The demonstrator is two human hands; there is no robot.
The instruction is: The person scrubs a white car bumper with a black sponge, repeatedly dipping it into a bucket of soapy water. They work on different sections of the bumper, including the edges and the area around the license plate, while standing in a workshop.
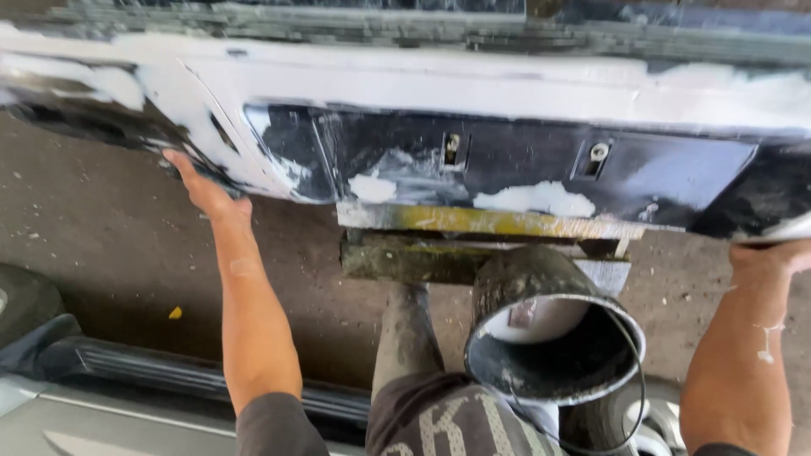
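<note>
We hold the dark, filler-patched body panel (507, 160) lengthwise between our fingers, left hand (203, 187) flat under one end, right hand (773, 257) gripping the other.

- My left hand (201, 187) shows only its back and wrist at centre left; the fingertips vanish under the edge of the dark car panel (524, 173).
- My right hand (773, 256) is cut by the right edge, its fingers hidden beneath the panel, so I cannot tell its grip.
- The panel runs off both side edges.
- The black bucket (553, 338) hides its own base at lower centre.
- The grey car body (101, 414) is cropped at lower left.
</note>
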